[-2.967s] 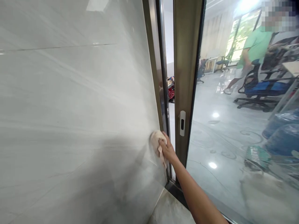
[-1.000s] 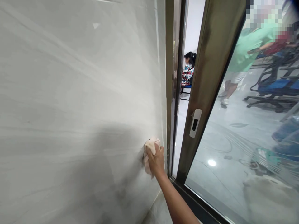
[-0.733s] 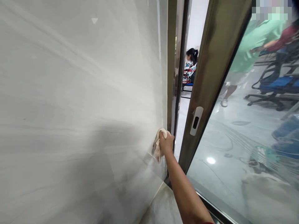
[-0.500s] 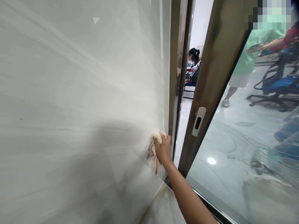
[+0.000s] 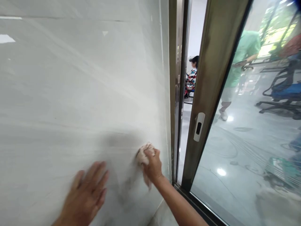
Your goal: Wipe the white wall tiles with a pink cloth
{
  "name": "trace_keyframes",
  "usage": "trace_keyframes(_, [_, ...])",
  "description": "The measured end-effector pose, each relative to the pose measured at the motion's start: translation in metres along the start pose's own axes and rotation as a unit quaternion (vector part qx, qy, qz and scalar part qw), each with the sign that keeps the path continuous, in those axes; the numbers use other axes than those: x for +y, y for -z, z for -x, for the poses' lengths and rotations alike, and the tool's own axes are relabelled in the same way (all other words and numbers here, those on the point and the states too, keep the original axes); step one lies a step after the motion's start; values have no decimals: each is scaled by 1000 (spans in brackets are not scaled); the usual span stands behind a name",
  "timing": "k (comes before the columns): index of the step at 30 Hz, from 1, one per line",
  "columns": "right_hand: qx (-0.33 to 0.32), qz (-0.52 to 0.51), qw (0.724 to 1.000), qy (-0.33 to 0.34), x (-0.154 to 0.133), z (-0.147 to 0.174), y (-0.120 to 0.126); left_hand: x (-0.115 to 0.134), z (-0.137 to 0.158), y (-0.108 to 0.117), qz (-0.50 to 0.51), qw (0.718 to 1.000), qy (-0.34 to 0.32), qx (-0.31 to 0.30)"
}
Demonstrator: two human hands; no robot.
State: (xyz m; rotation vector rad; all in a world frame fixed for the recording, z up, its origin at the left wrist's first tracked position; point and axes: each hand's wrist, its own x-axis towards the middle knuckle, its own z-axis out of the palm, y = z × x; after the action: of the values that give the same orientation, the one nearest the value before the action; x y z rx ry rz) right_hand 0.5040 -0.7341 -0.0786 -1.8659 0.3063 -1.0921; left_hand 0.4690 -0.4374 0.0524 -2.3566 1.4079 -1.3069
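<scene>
1. Wall tiles (image 5: 77,84), pale grey and glossy with faint veining, fill the whole left side as I look on.
2. Low down in front of them is the person's left hand (image 5: 87,196), back towards me, fingers spread a little apart. It is blurred, and I can't tell whether it touches the wall.
3. Well apart from it, further right, a crumpled pale cloth (image 5: 144,154) sits against the wall, near the edge by the door; a loose end hangs down.
4. The right hand (image 5: 153,165) is clamped on that cloth, its forearm coming up from the lower right.
5. Next stands a metal door jamb (image 5: 172,94), then a narrow gap, through which I see a person in a patterned top (image 5: 191,78).
6. Beyond the gap is the door's bronze-coloured frame (image 5: 211,56), leaning in my view, with a white latch plate (image 5: 199,126).
7. In the glass (image 5: 211,175) show a person in pale green (image 5: 249,45), a green crate (image 5: 281,169) and a blue-seated chair (image 5: 288,91).
</scene>
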Motion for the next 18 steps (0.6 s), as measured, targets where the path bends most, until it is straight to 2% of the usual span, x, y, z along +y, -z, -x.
trace_keyframes(2, [63,1,996,-58,23,-52,24,13,-12,-21,8,1000,-25,-3])
trace_keyframes(4, [122,-2,986,-115,44,-103,43,26,-15,-40,-10,1000,-8,-10])
trace_keyframes(6, [155,-9,977,-146,52,-127,47,35,-12,-56,-20,1000,8,-16])
trace_keyframes(7, [162,-13,975,-149,50,-124,42,38,-10,-63,-21,1000,7,-18])
trace_keyframes(8, [162,-18,976,-146,43,-110,32,41,-8,-69,-22,1000,2,-16])
trace_keyframes(10, [134,-36,984,-114,21,-59,2,47,-7,-80,-33,999,1,2])
trace_keyframes(11, [103,-50,989,-90,7,-26,-13,51,-5,-84,-34,999,9,12])
trace_keyframes(13, [-1,-96,995,-25,-19,41,-33,61,0,-91,-4,1000,18,8])
trace_keyframes(15, [-91,-137,986,4,-35,90,-34,75,13,-96,71,997,-7,-21])
trace_keyframes(16, [-119,-153,981,9,-38,104,-27,82,21,-98,110,993,-20,-41])
trace_keyframes(18, [-141,-178,974,9,-34,106,-4,93,40,-101,163,984,-18,-64])
